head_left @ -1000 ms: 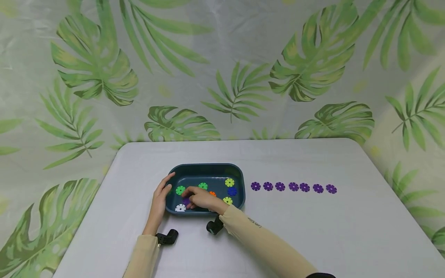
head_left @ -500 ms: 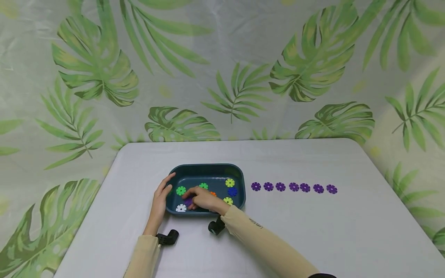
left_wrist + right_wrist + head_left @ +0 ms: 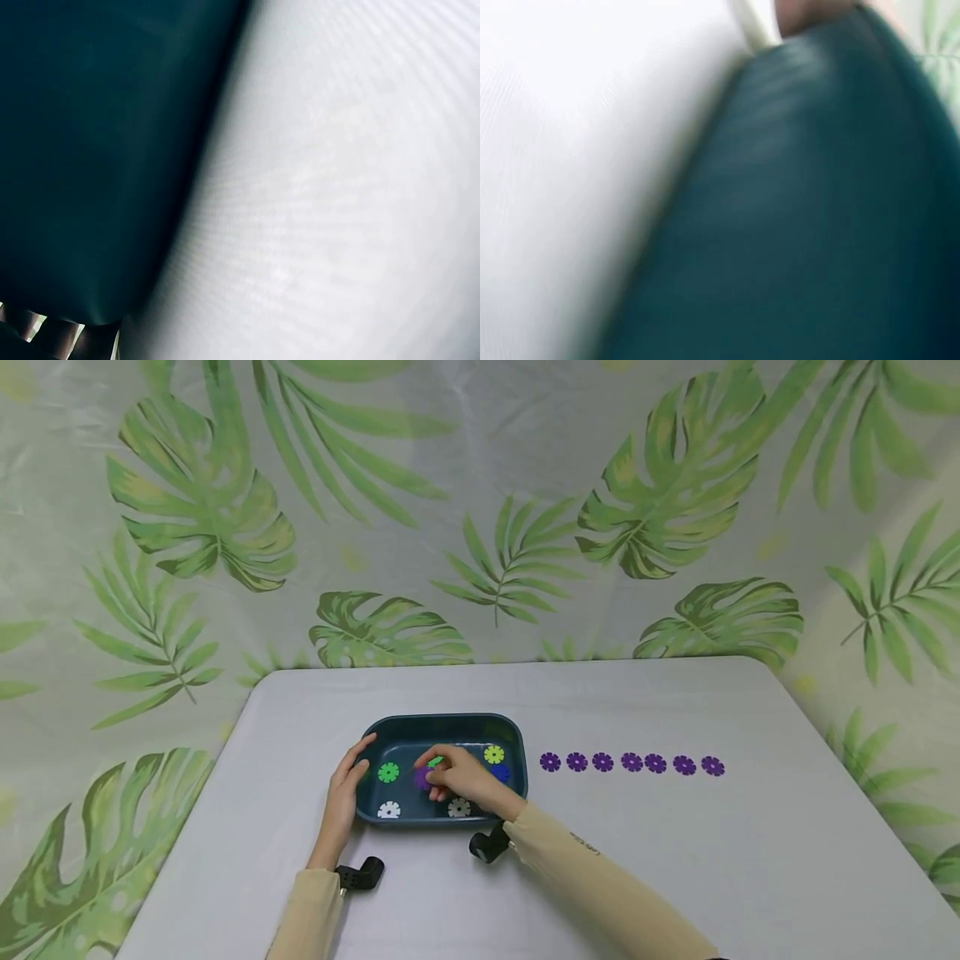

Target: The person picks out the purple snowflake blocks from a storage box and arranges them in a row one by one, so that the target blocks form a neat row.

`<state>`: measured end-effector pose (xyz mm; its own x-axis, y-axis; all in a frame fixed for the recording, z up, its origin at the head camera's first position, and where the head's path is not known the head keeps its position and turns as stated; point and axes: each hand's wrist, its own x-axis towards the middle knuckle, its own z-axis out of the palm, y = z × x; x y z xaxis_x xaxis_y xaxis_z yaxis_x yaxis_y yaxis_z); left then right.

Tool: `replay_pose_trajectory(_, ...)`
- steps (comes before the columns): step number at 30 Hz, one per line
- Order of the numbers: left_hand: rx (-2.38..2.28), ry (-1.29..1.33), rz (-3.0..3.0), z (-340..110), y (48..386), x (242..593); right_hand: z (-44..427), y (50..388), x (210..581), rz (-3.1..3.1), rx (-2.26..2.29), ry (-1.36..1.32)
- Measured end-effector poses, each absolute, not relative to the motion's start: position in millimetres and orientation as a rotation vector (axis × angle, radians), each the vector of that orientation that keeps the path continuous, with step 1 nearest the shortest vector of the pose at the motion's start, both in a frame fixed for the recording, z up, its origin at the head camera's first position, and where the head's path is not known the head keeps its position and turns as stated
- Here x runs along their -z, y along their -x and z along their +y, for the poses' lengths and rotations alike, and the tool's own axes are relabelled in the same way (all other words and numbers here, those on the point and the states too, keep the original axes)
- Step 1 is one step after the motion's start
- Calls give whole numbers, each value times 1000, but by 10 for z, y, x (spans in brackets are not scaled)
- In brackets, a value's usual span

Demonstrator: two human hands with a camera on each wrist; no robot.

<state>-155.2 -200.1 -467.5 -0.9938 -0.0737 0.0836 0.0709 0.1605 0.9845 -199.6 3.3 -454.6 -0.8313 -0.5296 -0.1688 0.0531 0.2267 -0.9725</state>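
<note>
A dark teal tray point(image 3: 438, 822) stands on the table. Along its left side lies my left hand point(image 3: 342, 797), fingers extended against the rim. Over the tray, my right hand point(image 3: 468, 777) pinches a purple flower-shaped disc point(image 3: 423, 778) between thumb and fingers. Inside lie a green disc point(image 3: 388, 772), a white disc point(image 3: 388, 810), a pale disc point(image 3: 459, 808), a yellow disc point(image 3: 493, 754) and a blue disc point(image 3: 500, 772); my right hand hides part of the rest. The tray's outer wall point(image 3: 90, 165) fills much of the left wrist view, and the right wrist view is blurred.
A row of several purple discs point(image 3: 603, 762) lies on the white tabletop point(image 3: 637, 860) right of the tray. Behind the table hangs a leaf-patterned cloth point(image 3: 517, 468). Each wrist wears a small black camera, one of them the left camera point(image 3: 362, 873).
My right hand has lifted the purple disc off the tray's floor near the white disc and moved right and slightly back with it. My left hand has stayed on the tray's side.
</note>
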Motion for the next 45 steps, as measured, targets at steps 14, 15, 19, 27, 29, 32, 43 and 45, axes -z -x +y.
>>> replay_pose_trajectory(14, 1945, -13, -2285, -2120, 1669, 4969, 1463, 2201, 4277, 2131, 1718, 381)
replay_pose_trajectory(15, 1937, -19, -2290, -2127, 1673, 4985, 1595, 2211, 4293, 2154, 1717, 363)
replay_pose_trajectory(19, 1916, -16, -2299, -2146, 1669, 5006, 2130, 2227, 4368, 2193, 1744, 274)
replay_pose_trajectory(27, 1911, -23, -2313, -2143, 1655, 4997, 3099, 2151, 4522, 2244, 1887, 103)
replay_pose_trajectory(29, 1910, -23, -2314, -2138, 1658, 4993, 3303, 2116, 4560, 2235, 1949, 77)
replay_pose_trajectory(32, 1907, -24, -2315, -2130, 1663, 4991, 3559, 2053, 4618, 2224, 2052, 55)
replay_pose_trajectory(43, 1921, -19, -2323, -2112, 1679, 5000, 4079, 1917, 4821, 2543, 1844, -262)
replay_pose_trajectory(45, 1921, -16, -2323, -2107, 1678, 4999, 4088, 1913, 4840, 2618, 1676, -297)
